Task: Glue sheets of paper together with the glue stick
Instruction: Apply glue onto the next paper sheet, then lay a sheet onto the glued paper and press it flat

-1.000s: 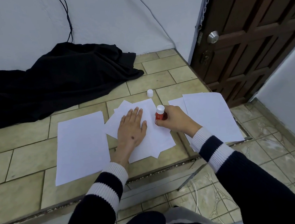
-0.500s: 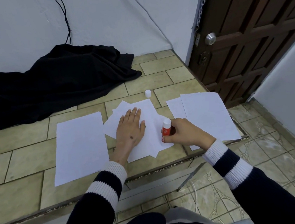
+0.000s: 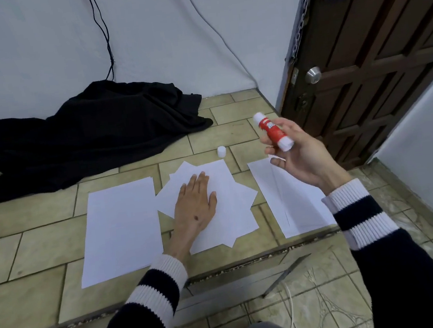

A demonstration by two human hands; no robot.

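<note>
- A tiled floor (image 3: 38,246) carries three groups of white paper: a single sheet (image 3: 121,228) on the left, a fanned stack (image 3: 231,210) in the middle, and a pile (image 3: 292,203) on the right.
- How many sheets make up the stack and the pile cannot be counted; their edges overlap, and the right forearm covers part of the pile.
- A black cloth (image 3: 93,134) lies crumpled against the wall, well apart from the paper; one dark cable (image 3: 105,41) drops behind it.
- A wooden door (image 3: 376,59) with one metal knob (image 3: 312,75) is cut off by the frame's right and top edges.
- The left hand (image 3: 196,206) lies flat on the stack, fingers extended and close together, gripping nothing.
- The right hand (image 3: 298,154) is raised above the gap between stack and pile, palm up, its fingers (image 3: 277,161) loosely curled around one glue stick (image 3: 272,131).
- The red stick rests across the fingers, tilted, its open white end pointing up and away, its base toward the palm.
- One white cap (image 3: 221,151) stands on the floor just beyond the stack, apart from both hands.
- The stick's label is too small to read.
</note>
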